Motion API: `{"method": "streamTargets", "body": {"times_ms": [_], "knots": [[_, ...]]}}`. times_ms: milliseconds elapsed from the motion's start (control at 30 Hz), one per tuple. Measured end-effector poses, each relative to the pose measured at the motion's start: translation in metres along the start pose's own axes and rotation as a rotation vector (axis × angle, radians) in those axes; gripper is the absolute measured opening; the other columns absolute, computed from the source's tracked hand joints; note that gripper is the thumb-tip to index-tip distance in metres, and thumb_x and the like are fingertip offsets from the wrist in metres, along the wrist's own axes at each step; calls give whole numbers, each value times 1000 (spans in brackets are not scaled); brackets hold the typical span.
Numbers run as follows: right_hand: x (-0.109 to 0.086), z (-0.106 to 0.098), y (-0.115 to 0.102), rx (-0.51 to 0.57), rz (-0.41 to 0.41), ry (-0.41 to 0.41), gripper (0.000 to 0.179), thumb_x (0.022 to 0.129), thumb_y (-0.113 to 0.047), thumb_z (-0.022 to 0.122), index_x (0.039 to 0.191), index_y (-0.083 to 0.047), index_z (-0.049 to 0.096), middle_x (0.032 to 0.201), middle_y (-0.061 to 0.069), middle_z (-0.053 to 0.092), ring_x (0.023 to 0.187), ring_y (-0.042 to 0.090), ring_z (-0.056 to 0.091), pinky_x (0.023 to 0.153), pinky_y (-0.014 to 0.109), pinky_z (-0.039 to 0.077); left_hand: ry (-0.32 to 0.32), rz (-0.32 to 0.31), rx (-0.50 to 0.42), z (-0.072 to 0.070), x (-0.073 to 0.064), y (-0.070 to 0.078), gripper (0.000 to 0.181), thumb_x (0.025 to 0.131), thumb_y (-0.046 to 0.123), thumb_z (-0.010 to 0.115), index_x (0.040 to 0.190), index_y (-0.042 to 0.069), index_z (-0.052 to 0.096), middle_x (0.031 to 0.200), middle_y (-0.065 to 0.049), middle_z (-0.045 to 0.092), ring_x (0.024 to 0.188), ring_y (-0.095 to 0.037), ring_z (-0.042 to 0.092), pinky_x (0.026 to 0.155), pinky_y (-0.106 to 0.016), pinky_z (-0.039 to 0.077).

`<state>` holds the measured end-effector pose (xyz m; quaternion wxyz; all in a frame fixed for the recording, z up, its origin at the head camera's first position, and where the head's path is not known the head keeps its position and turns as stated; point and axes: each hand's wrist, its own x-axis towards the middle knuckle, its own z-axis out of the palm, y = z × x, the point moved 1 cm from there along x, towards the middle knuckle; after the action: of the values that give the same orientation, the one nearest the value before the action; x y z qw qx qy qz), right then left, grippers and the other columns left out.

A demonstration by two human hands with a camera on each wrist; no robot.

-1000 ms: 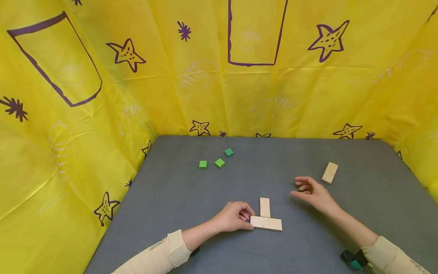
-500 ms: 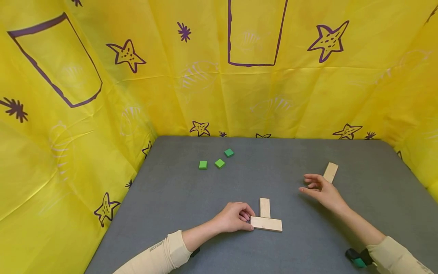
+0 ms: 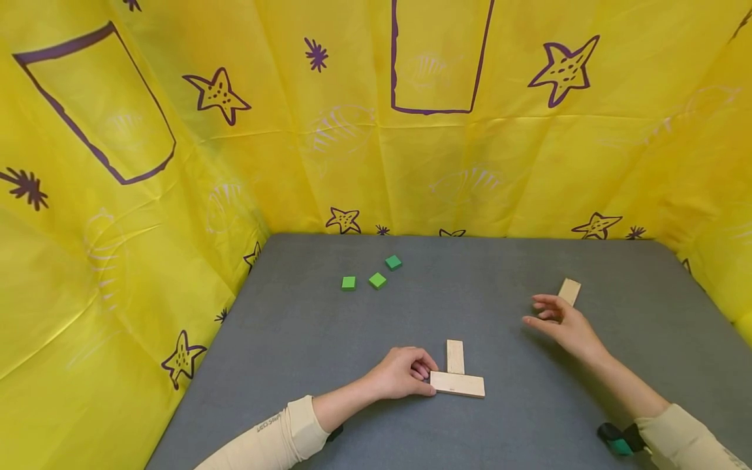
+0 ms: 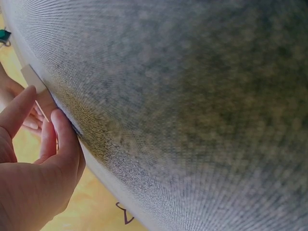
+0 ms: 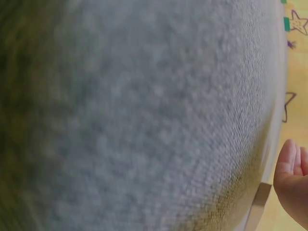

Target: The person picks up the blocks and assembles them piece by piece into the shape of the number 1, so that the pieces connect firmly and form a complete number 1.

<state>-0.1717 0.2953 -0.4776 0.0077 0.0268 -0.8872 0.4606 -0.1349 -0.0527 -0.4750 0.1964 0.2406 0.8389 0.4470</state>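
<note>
On the grey table, one flat wooden block (image 3: 461,385) lies crosswise near the middle front. A second wooden block (image 3: 455,356) meets its far long side at a right angle, making an upside-down T. My left hand (image 3: 402,373) pinches the left end of the crosswise block between thumb and fingers; the left wrist view shows that grip on the block (image 4: 39,91) too. Holding nothing, my right hand (image 3: 566,329) hovers with loosely bent fingers at a third wooden block (image 3: 569,291) on the right, covering its near part from the head view.
Three small green blocks sit toward the back left: a light one (image 3: 349,283), another light one (image 3: 377,281) and a darker one (image 3: 393,262). A yellow cloth (image 3: 411,170) printed with purple starfish hangs behind and beside the table (image 3: 305,326).
My right hand has drifted right and slightly away from me, now overlapping the near part of the far-right wooden block. The left hand and the T of blocks have stayed put.
</note>
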Motion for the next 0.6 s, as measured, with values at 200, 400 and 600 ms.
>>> {"method": "streamTargets", "body": {"times_ms": [200,400,600], "knots": [[2,-6,3,8,20,3,60,91,-29,71,135,5,46,125,26,55,89,-8,47,73,11,42,-4,-1,3,-1,0,1,26,72,2,85,93,5,69,78,5,60,69,0,55,66,-13,49],[3,-15,6,-3,30,17,62,92,-31,69,137,4,45,127,25,54,89,-9,46,73,12,40,-6,1,11,-1,0,2,26,72,3,85,93,5,69,78,5,60,70,-1,54,66,-13,49],[2,-23,10,2,56,31,65,93,-35,68,139,3,43,129,25,51,90,-10,45,73,12,41,-3,1,8,-1,-1,2,27,71,3,85,93,5,69,78,4,60,70,0,55,66,-14,49]]}}
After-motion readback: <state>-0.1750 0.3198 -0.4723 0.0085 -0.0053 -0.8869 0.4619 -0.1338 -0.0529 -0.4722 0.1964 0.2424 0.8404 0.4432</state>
